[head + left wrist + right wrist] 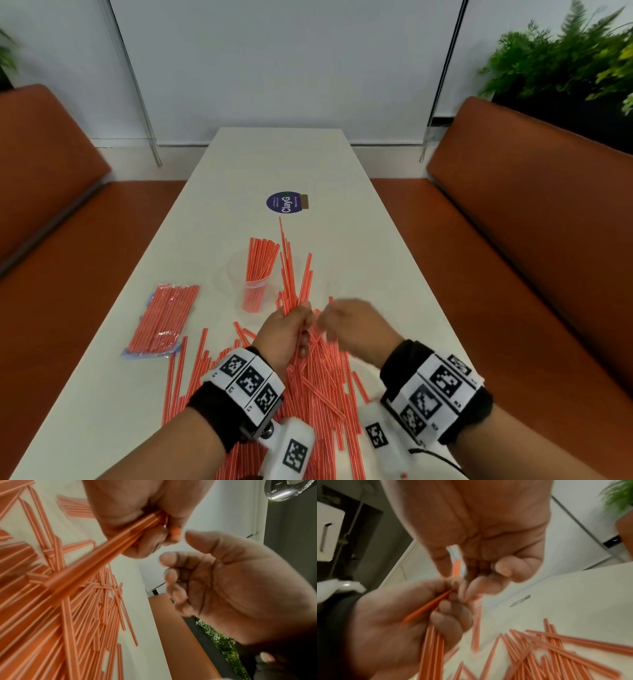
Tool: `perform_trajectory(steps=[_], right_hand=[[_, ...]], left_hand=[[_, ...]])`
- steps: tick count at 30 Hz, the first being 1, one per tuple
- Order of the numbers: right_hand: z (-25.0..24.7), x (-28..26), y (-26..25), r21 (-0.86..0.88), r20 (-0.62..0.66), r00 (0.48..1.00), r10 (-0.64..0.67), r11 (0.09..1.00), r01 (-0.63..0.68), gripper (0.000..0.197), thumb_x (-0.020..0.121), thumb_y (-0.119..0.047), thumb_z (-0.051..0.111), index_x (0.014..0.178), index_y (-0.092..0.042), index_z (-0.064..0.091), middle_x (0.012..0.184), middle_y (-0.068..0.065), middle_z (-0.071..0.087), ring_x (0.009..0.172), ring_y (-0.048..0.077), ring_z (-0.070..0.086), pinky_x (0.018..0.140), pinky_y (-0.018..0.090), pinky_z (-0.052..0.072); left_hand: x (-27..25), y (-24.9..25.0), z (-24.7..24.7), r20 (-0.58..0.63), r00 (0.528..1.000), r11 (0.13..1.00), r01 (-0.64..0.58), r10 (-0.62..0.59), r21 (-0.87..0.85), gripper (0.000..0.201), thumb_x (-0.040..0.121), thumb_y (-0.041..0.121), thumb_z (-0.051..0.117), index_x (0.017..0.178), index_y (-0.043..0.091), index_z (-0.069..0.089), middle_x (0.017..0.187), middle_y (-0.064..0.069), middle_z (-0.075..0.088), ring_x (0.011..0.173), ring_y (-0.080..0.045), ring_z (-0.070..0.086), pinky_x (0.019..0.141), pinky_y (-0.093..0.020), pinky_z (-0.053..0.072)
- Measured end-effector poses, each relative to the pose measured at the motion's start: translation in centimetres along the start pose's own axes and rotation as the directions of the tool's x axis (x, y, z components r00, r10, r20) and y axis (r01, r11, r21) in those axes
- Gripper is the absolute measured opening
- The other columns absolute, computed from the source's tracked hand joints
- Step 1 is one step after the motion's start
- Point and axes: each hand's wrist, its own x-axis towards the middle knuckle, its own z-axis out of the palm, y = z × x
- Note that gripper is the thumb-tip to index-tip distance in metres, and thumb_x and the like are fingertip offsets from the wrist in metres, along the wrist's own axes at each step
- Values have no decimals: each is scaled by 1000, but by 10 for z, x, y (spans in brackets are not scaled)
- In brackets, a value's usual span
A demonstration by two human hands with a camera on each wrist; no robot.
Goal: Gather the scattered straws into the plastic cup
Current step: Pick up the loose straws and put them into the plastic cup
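My left hand (pixel 303 329) grips a bundle of red striped straws (pixel 293 277) that fans up and away over the table; the same bundle (pixel 96 566) runs out of the fist in the left wrist view. My right hand (pixel 329 325) hovers just to its right, blurred, with loosely curled fingers and an empty palm (pixel 240 588). The clear plastic cup (pixel 236 270) stands left of the bundle with several straws (pixel 260 260) upright in it. Many scattered straws (pixel 318 387) lie under and behind both wrists.
A clear bag of straws (pixel 161 318) lies flat at the left of the white table (pixel 376 240). A round purple sticker (pixel 283 202) sits beyond the cup. Orange benches (pixel 531 240) flank the table, and a plant (pixel 565 58) stands at the back right.
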Motion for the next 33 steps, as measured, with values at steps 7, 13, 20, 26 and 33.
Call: perform_trajectory(steps=[7,13,20,26,33], right_hand=[[-6,28,-14,669,18,996,91,739,-80,51,97,-37,42,140,-13,31,125,7,53,113,22,56,100,41,46],[-9,41,-29,500,-124,992,-37,861,95,53,98,-40,34,147,-28,18,142,-3,42,118,15,54,107,38,40],[-12,41,-25,285,-86,986,-142,945,161,32,98,-22,43,125,-9,49,116,9,59,105,23,58,77,27,46],[-24,43,-24,241,-219,959,-178,943,230,62,96,-30,45,148,-19,13,154,-2,22,138,14,32,98,20,28],[-10,27,-14,97,-21,973,-231,968,231,32,98,-22,43,126,-13,55,129,7,56,117,19,54,92,25,42]], left_hand=[[-15,7,16,286,948,968,192,-139,-165,39,95,14,40,56,12,43,41,1,42,35,-11,43,40,-18,40],[-10,13,17,297,938,943,248,-178,-220,46,94,15,38,48,17,36,36,5,32,32,-9,37,37,-16,35],[-10,17,4,310,929,956,255,-201,-145,42,93,20,44,52,16,35,34,4,30,30,-9,35,38,-20,45],[-14,17,-1,420,874,967,251,-244,40,49,93,22,45,44,19,39,34,5,31,30,-9,35,44,-25,50],[-10,18,-4,323,926,979,204,-195,4,41,90,11,43,49,15,39,35,4,31,29,-8,31,38,-19,41]])
